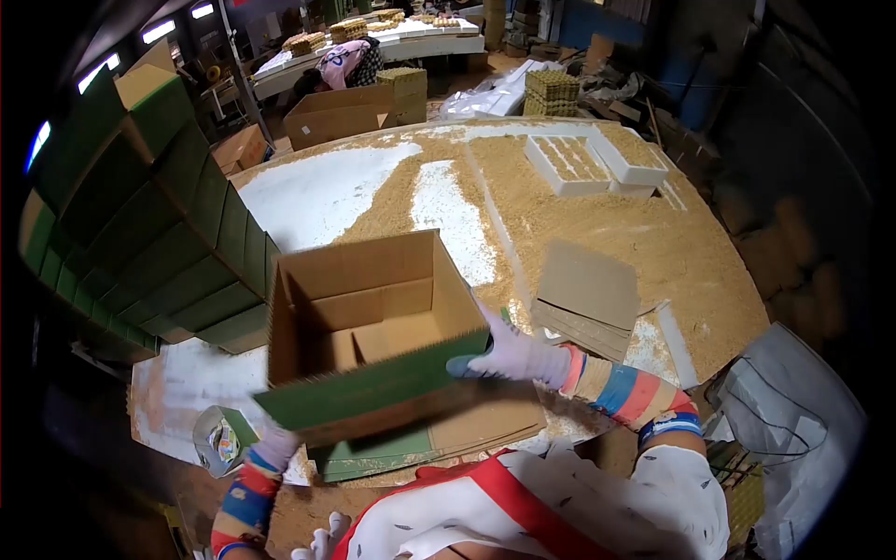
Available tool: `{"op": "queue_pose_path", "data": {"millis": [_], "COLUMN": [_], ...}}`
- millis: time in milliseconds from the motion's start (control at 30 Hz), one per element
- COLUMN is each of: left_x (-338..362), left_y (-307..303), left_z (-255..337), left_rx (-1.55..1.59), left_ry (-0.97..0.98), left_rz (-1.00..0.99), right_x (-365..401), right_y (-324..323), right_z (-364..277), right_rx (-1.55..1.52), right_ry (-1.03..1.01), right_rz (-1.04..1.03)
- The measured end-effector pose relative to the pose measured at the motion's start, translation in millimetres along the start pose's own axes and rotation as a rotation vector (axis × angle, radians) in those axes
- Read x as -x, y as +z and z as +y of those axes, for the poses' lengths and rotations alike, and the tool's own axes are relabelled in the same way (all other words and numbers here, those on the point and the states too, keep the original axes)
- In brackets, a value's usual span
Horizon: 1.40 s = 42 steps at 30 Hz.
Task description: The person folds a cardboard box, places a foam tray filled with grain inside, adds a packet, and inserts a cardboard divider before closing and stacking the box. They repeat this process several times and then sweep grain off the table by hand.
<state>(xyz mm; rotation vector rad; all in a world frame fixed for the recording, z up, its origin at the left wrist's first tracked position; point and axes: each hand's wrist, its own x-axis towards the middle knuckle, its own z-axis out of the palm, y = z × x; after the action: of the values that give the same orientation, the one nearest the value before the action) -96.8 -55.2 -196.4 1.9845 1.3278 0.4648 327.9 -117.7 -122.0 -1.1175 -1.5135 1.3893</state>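
Observation:
An open-topped cardboard box (373, 387), green outside and brown inside, sits tilted in front of me above flattened green and brown cardboard. My right hand (511, 353), in a pale glove with dark fingertips, is closed on the box's right side, thumb across its green front. At the box's lower left corner, my left hand (277, 446) meets the underside; its fingers are hidden and blurred. Nothing lies inside the box apart from its own folded flaps. Flat brown cardboard sheets (586, 285) lie stacked just beyond my right hand.
Stacked green boxes (177, 215) rise at the left. Sawdust-like material (644, 243) covers much of the white table, with white foam trays (565, 168) at the back right. A small green-and-white container (222, 441) stands front left. Another person (341, 65) bends near a far table.

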Motion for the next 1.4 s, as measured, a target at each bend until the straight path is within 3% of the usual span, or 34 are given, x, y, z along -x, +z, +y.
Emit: {"op": "queue_pose_path", "data": {"millis": [33,67,100,167,200,233,267,300,333,367,400,467,533,600,733,767,867,967,1033,1067,1167,1200,1233,1333,1400], "left_x": [2.2,1.5,-6.4,-47.6,-52.4,-58.8,-68.9,-81.2,-89.9,-98.4,-97.7,-97.8,-93.9,-100.5,-97.0,-102.2,-95.5,-89.3,-87.2,-96.1,-95.8,-96.6,-96.7,-91.9,-91.2], "left_y": [22.4,35.2,35.4,12.3,-10.0,-17.6,-5.5,5.7,3.5,1.2,2.6,3.6,7.2,7.7,5.6,8.6,11.8,5.7,4.0,8.7,11.4,13.4,14.0,14.7,15.9], "left_z": [-38.9,-61.2,-63.5,1.6,76.0,127.6,109.7,91.9,82.3,72.9,67.1,87.6,97.4,126.8,104.5,120.7,93.1,77.5,73.1,117.2,91.1,102.5,123.0,79.1,69.0], "left_rx": [-0.134,-0.216,-0.09,1.007,1.283,1.089,0.664,0.234,0.343,0.45,0.41,0.343,0.32,0.269,0.228,0.382,0.428,0.437,0.428,0.352,0.304,0.367,0.545,0.395,0.389], "left_ry": [-0.099,-0.135,-0.096,0.022,0.088,-0.087,-0.041,0.0,-0.078,-0.158,-0.146,-0.134,-0.193,-0.228,-0.198,-0.221,-0.227,-0.234,-0.253,-0.197,-0.09,-0.116,-0.18,-0.094,-0.051], "left_rz": [-0.083,-0.121,-0.044,0.276,0.2,0.144,0.208,0.266,0.243,0.227,0.262,0.319,0.349,0.349,0.327,0.327,0.343,0.317,0.309,0.35,0.355,0.366,0.343,0.385,0.395], "right_x": [8.4,11.7,17.7,20.7,12.5,-2.0,-30.5,-59.6,-87.5,-121.2,-151.2,-191.6,-213.1,-226.8,-175.4,-161.0,-113.4,-90.9,-89.2,-94.8,-127.6,-150.2,-160.2,-192.7,-179.8], "right_y": [-2.1,-8.4,-15.6,-33.0,-57.0,-86.9,-122.6,-162.6,-203.4,-263.5,-311.4,-389.5,-423.1,-446.7,-421.3,-402.8,-347.4,-311.1,-280.7,-266.7,-216.7,-217.8,-219.0,-242.9,-242.5], "right_z": [14.0,31.4,57.5,39.1,37.0,32.5,34.8,33.5,37.5,80.6,81.3,128.4,156.3,181.1,152.7,146.9,143.8,127.4,128.4,125.9,104.2,140.2,157.2,187.3,138.8], "right_rx": [0.157,0.413,0.393,0.567,0.565,0.56,0.564,0.682,0.78,1.147,1.449,1.758,1.661,1.693,1.572,1.595,1.571,1.464,1.484,1.494,1.691,1.906,1.883,1.872,1.819], "right_ry": [0.101,-0.01,-0.134,-0.062,-0.039,-0.018,-0.136,-0.009,0.116,-0.128,0.293,0.432,0.8,0.741,0.469,0.362,-0.082,-0.114,-0.057,-0.031,-0.03,-0.063,-0.074,-0.111,-0.043], "right_rz": [0.02,-0.012,-0.044,-0.133,-0.318,-0.505,-0.495,-0.216,0.068,0.375,0.449,0.947,1.027,0.92,0.622,0.56,0.392,0.169,0.277,0.329,0.432,0.453,0.437,0.45,0.416]}}
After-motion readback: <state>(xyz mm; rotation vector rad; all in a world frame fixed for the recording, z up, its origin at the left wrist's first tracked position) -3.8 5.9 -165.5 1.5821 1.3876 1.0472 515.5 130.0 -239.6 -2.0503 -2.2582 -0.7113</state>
